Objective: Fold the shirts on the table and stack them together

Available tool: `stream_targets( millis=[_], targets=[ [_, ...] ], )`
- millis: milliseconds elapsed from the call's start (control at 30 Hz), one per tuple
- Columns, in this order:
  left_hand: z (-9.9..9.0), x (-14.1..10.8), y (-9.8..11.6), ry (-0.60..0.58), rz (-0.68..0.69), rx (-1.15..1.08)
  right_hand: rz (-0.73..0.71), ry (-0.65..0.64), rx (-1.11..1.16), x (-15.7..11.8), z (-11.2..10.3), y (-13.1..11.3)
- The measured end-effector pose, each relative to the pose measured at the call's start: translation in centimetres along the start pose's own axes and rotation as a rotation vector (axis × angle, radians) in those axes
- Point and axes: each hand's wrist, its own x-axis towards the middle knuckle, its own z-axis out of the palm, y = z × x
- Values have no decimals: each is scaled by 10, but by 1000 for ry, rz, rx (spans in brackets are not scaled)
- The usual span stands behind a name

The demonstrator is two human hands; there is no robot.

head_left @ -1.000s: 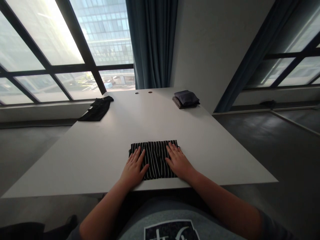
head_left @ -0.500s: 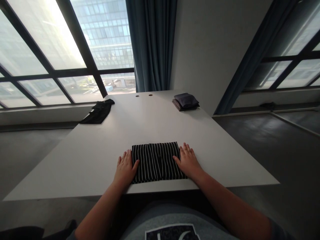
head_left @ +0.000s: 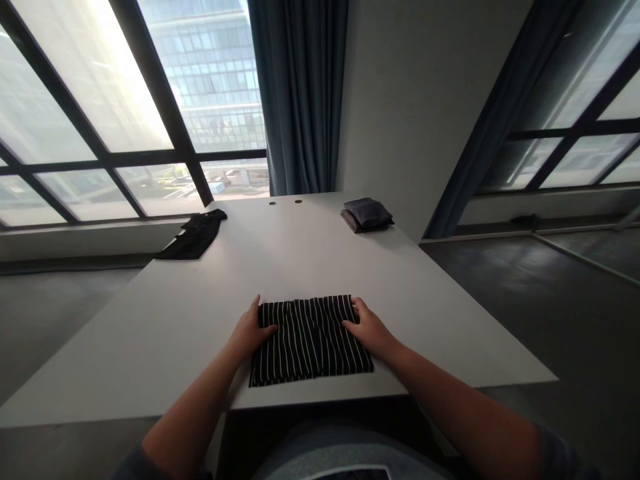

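Observation:
A folded black garment with thin white stripes lies near the front edge of the white table; its exact kind does not show. My left hand grips its left side, thumb on top and the other fingers at or under the edge. At the right side my right hand holds on in the same way, thumb over the cloth and fingertips partly hidden beneath the upper corner. The cloth bulges slightly between the two hands.
A small stack of folded dark grey cloths sits at the table's far right. Black cloth lies over the far left edge. Two round holes mark the far end of the white table. Behind are windows and a blue curtain.
Both hands have gone from lying flat beside the striped garment to curling round its sides. The cloth is now slightly rumpled. The view has tilted a little.

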Motion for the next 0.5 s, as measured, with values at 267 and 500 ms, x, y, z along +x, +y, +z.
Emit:
stream_targets(
  millis=[267, 500],
  targets=[
    [-3, -5, 0, 68, 106, -131, -65, -24, 211, 7, -4, -15],
    [-2, -13, 1, 53, 5, -181, 45, -269, 187, 27, -14, -15]
  ],
)
